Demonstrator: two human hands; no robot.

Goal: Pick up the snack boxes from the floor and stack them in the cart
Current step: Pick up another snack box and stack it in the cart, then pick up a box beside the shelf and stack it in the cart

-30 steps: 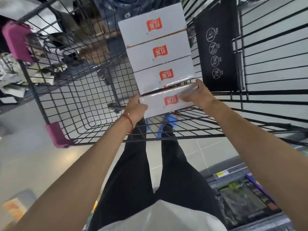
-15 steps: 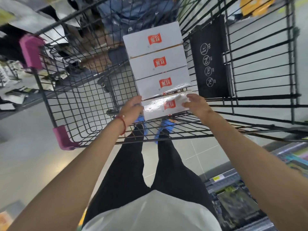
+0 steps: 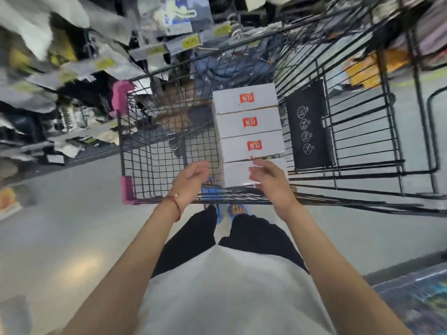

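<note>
Four snack boxes (image 3: pixel 249 123) sit in a row inside the cart (image 3: pixel 127 189). At its near end the left hand (image 3: pixel 191 182) and right hand (image 3: pixel 271 183) hover, fingers (image 3: pixel 260 165) loose, holding nothing (placing looks finished). Next, bend for another box off the floor (image 3: pixel 72 226).

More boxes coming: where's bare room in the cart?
Free: the wire floor between the box row and the cart's left wall. Crowded: the thin strip between the row and the black sign.
</note>
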